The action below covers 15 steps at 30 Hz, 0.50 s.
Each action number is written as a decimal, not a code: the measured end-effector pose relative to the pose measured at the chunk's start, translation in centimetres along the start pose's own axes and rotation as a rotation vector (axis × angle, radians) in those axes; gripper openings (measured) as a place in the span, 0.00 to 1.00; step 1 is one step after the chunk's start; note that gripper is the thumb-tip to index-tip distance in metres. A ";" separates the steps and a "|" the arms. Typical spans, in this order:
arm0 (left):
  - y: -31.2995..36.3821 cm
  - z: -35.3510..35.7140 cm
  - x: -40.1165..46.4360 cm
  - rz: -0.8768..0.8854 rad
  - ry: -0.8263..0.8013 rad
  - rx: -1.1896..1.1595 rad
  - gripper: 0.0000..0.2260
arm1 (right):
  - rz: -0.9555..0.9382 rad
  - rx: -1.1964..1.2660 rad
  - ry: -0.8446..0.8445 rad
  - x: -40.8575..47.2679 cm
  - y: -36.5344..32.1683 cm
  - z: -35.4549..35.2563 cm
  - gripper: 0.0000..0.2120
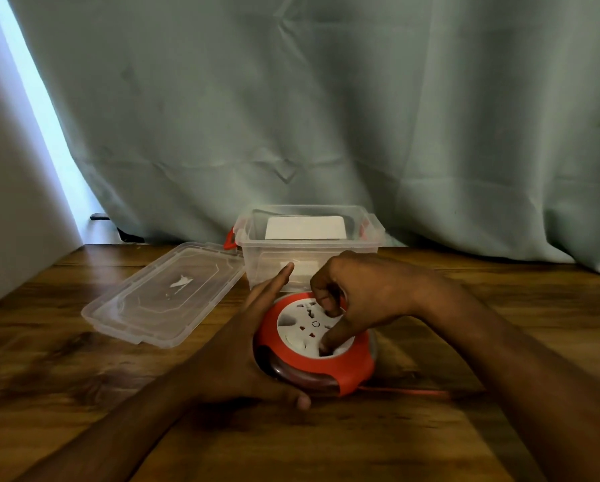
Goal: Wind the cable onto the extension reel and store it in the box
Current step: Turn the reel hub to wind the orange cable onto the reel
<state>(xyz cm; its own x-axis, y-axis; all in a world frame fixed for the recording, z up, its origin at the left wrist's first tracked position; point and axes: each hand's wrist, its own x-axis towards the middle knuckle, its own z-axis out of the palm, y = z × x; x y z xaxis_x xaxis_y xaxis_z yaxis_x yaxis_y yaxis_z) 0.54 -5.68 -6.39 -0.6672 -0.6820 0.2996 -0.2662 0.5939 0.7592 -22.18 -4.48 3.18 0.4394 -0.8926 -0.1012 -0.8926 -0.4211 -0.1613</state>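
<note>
Where the wooden table meets the pale green curtain, a clear plastic box stands open, rectangular with rounded corners and a red latch on its left end; a white rectangular item shows through or behind its walls, which of the two cannot be told. Just left of the box, touching or nearly touching its lower corner, lies the clear lid, flat and ribbed, top face up. The table surface is dark-grained, smooth and glossy.

Directly in front of the box sits the extension reel: a round, disc-shaped body with a red outer ring and a white socket face at its centre. It rests near the box's front wall. An orange cable leaves the reel's lower right and runs rightward along the table under the right forearm.

Bare table lies open to the left front of the reel and along the near edge; the right side is taken by the forearm.

The left hand cups the reel's left rim, fingers straight along it and thumb beneath the near edge. The right hand sits over the white face, fingers curled and pinching down into it, thumb pressed at the face's lower edge.
</note>
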 end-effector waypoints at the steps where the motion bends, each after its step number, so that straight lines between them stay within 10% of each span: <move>1: 0.0 0.0 0.0 0.000 0.001 0.008 0.65 | 0.000 -0.009 0.004 0.0 -0.1 0.1 0.18; 15: 0.0 0.0 0.1 -0.008 0.001 0.000 0.65 | -0.059 0.045 0.034 0.8 -0.7 0.6 0.13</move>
<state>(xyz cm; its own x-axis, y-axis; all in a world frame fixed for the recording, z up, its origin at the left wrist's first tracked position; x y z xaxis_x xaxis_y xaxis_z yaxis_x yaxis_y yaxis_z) 0.46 -5.72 -6.41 -0.6642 -0.6873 0.2942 -0.2712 0.5882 0.7619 -21.16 -4.77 2.64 0.4871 -0.8715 -0.0569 -0.8592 -0.4664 -0.2102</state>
